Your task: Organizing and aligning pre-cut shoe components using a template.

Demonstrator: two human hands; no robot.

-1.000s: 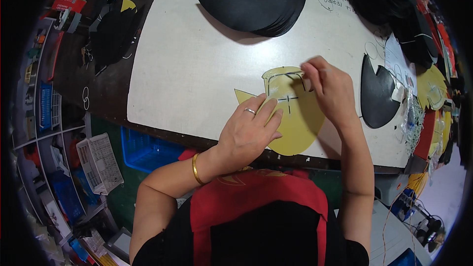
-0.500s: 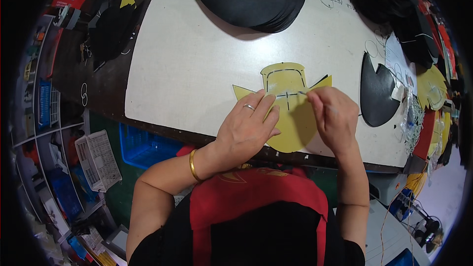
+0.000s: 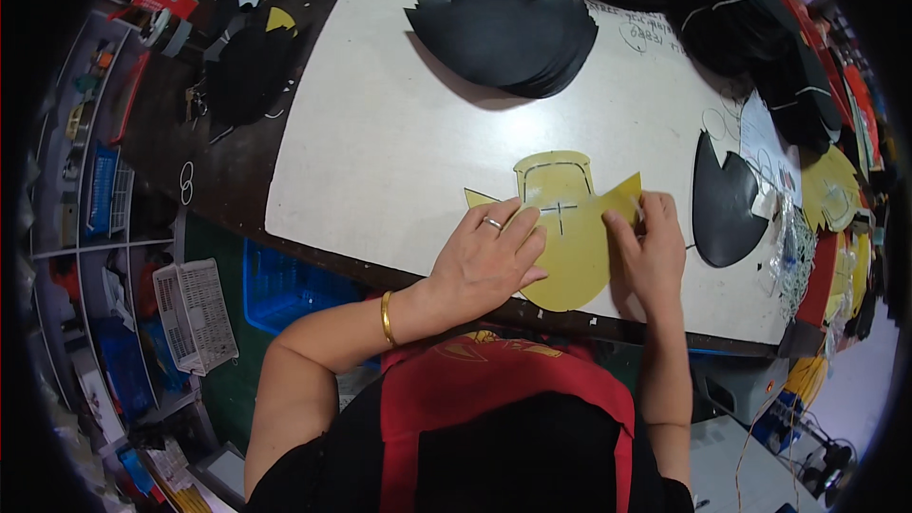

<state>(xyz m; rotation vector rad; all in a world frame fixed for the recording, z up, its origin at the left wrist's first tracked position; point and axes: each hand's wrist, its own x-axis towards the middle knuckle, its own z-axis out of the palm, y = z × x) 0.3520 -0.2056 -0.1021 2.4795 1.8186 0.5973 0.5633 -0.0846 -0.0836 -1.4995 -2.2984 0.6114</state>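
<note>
A yellow sheet template (image 3: 570, 271) with a rounded lower end, pointed side wings and dark slot lines lies near the front edge of the table. My left hand (image 3: 486, 256), wearing a ring and a gold bangle, lies over its left side with fingers stretched out, pressing on it. At the right wing my right hand (image 3: 651, 252) has its thumb against the template's edge, the other fingers bent beside the wing and partly behind it. No tool shows in the right hand from here. To the right lies a notched black piece (image 3: 727, 214).
A fanned stack of black pieces (image 3: 508, 38) sits at the middle back of the white board (image 3: 380, 133). Tied black bundles (image 3: 736, 28) line the far right. A blue crate (image 3: 275, 290) and a white basket (image 3: 195, 313) stand below left, beside shelves.
My right hand has come off the slot lines to the right wing, and the thin tip at its fingers no longer shows. My left hand still holds the template down. The view has shifted slightly.
</note>
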